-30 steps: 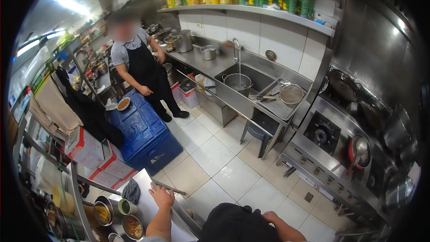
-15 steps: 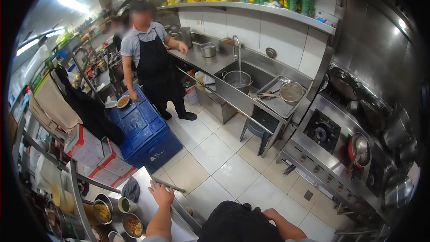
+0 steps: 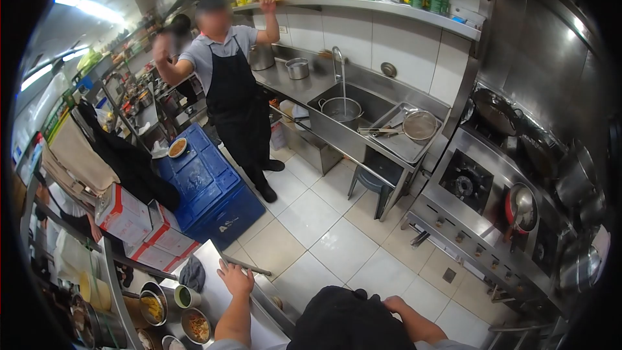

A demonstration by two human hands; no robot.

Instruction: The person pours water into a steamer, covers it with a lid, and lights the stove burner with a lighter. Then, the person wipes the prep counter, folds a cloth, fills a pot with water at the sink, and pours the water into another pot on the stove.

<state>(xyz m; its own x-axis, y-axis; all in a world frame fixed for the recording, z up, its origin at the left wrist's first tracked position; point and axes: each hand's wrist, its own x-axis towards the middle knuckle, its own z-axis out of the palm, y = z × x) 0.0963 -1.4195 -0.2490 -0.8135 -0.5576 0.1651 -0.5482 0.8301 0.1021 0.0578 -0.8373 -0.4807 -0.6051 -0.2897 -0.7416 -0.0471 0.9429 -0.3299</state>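
My left hand (image 3: pixel 236 279) rests on the edge of a white counter (image 3: pixel 223 304), fingers spread and holding nothing. Left of it lies a dark grey cloth (image 3: pixel 192 273), with a green-filled cup (image 3: pixel 186 296), a bowl of shredded food (image 3: pixel 195 325) and a pot with yellow food (image 3: pixel 152 306) close by. My right hand (image 3: pixel 392 304) is at my side against the black clothing (image 3: pixel 343 321) on my body; its fingers are mostly hidden, so their pose is unclear.
A co-worker in a dark apron (image 3: pixel 234 84) stands beyond a blue crate (image 3: pixel 207 175) bearing a small bowl (image 3: pixel 177 148). Water runs into a pot (image 3: pixel 341 110) in the sink. On the right is a stove (image 3: pixel 453 188) with a red pan (image 3: pixel 520 207); boxes (image 3: pixel 123 214) stand at left.
The co-worker has lifted both arms, one hand leaving the bowl on the crate, and stands more upright. A person's arm now shows behind the left rack. My hands have stayed in place.
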